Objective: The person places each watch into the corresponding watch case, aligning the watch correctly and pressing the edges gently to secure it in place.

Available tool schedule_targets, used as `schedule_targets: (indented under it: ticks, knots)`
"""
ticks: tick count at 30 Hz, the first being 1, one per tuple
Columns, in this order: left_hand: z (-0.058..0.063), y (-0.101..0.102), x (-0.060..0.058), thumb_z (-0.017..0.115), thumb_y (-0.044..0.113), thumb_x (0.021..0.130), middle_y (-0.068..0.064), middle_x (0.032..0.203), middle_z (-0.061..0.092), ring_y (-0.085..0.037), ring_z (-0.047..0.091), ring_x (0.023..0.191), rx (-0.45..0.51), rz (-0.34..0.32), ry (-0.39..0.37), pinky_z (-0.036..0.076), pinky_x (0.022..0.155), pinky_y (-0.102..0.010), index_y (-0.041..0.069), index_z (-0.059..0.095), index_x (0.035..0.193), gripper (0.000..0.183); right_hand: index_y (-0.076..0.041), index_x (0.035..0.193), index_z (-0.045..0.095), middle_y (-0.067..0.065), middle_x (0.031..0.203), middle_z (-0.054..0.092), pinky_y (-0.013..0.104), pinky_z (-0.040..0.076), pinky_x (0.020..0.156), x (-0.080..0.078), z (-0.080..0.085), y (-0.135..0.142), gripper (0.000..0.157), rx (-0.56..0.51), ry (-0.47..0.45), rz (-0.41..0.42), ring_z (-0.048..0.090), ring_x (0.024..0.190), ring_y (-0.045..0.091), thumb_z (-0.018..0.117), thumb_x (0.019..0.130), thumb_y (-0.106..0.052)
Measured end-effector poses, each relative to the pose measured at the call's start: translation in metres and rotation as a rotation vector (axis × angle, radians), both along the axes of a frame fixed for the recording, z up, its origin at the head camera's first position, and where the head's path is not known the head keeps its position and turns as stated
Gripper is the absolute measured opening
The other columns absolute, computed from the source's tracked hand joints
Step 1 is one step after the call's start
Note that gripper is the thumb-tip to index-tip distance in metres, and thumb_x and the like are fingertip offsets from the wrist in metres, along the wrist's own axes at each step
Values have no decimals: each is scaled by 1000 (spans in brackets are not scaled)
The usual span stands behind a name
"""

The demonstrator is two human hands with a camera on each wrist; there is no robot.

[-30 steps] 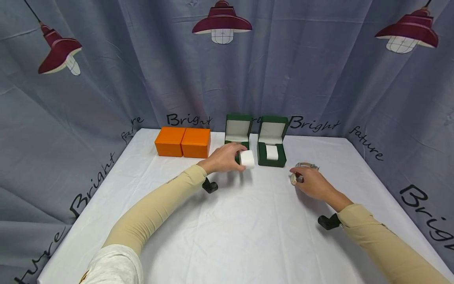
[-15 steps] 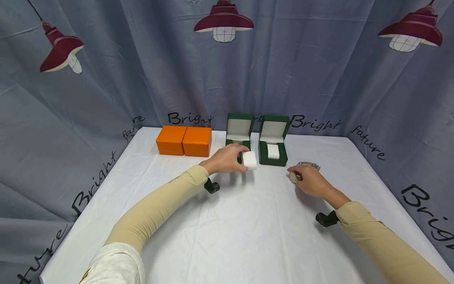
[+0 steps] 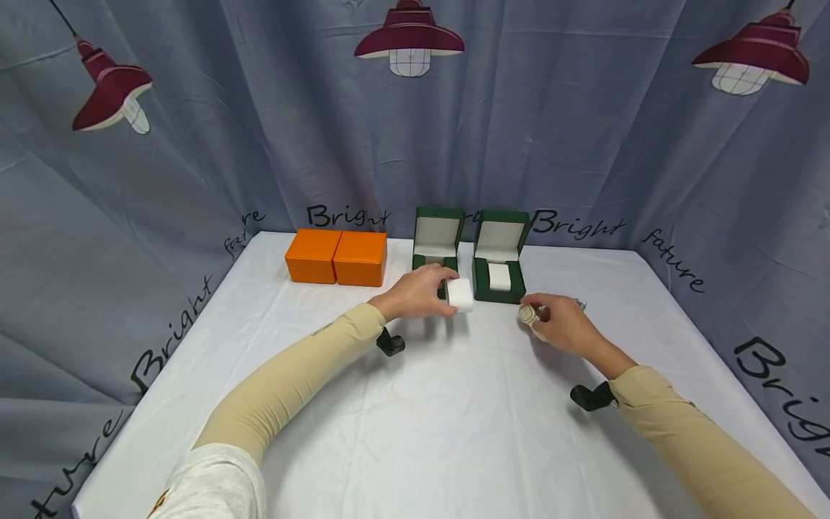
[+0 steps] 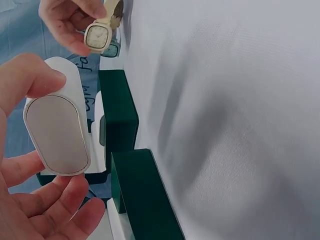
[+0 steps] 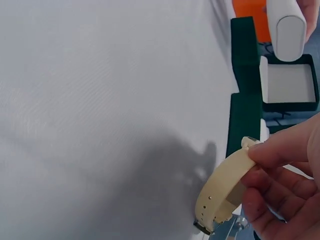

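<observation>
My left hand (image 3: 418, 293) pinches a white watch cushion (image 4: 56, 134) between thumb and fingers, above the table in front of the left green watch box (image 3: 438, 213). In my right hand (image 3: 567, 326) is a wristwatch (image 3: 527, 314) with a cream strap (image 5: 220, 186), gripped by the strap near its squarish case. Its light dial faces the left wrist camera. The right green watch box (image 3: 480, 290) stands open between the hands, a white cushion (image 3: 499, 277) inside. A second watch (image 4: 112, 49) with a teal dial lies behind my right hand, mostly hidden in the head view.
Two orange boxes (image 3: 313, 257) sit side by side, closed, at the table's back left. White cloth covers the table (image 3: 415, 418). A grey-blue curtain (image 3: 551, 144) with printed lamps and lettering hangs around the back and sides.
My right hand has shifted slightly left with the cream watch, and its dial has turned into view. The left hand has edged right with the cushion.
</observation>
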State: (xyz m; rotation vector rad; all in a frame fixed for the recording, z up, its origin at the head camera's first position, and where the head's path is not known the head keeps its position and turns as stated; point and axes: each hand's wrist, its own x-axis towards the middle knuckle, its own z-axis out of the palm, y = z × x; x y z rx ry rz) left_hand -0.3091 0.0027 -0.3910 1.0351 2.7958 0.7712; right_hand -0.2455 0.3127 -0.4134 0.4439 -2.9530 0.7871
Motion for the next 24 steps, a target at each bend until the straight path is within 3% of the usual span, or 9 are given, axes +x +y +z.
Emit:
schedule_targets:
  ticks: [10,24]
  knots:
    - [-2,6,1,77,44,81,1,121,61,-12,56,102,-11,0,-8,50,78,-29,18,58,140,67,-4,137,59,19,116,66,29,49,59,-1,7,-11,46,-115,-64,-48,60,79,20,65,91,-4]
    - [0,14,5,79,41,81,2,116,61,-12,56,97,-4,-20,25,49,77,-28,17,60,138,65,-10,142,56,16,121,61,25,47,64,-7,22,-30,53,-403,-158,-75,60,85,16,70,91,-7]
